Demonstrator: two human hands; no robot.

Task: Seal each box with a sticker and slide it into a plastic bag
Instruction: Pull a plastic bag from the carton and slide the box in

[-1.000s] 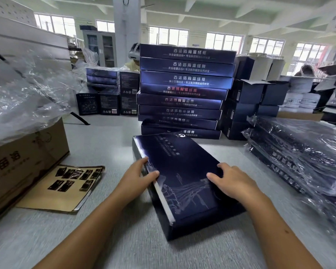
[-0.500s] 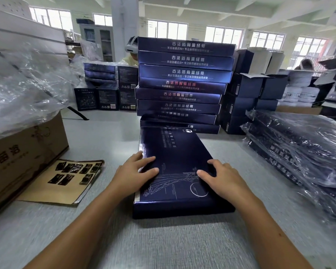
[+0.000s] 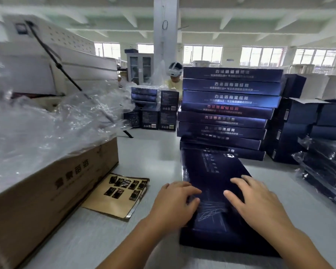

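A flat dark blue box (image 3: pixel 211 171) lies lengthwise on the grey table in front of me. My left hand (image 3: pixel 175 202) rests on its left edge with fingers spread on the lid. My right hand (image 3: pixel 254 202) lies flat on the lid's right half, fingers apart. A brown sheet with several dark stickers (image 3: pixel 120 193) lies on the table left of the box. Clear plastic bags (image 3: pixel 37 125) are heaped in a cardboard carton at the left.
A tall stack of the same blue boxes (image 3: pixel 229 109) stands just behind the box. Bagged boxes (image 3: pixel 326 171) lie at the right. The cardboard carton (image 3: pixel 47 191) fills the left side. Smaller dark boxes (image 3: pixel 299 129) stand at the back right, and a person sits behind the stack.
The view has swung left and up. The box was turned straight and now lies square against the stack; both hands stay flat on its lid, the right one a little further onto it.
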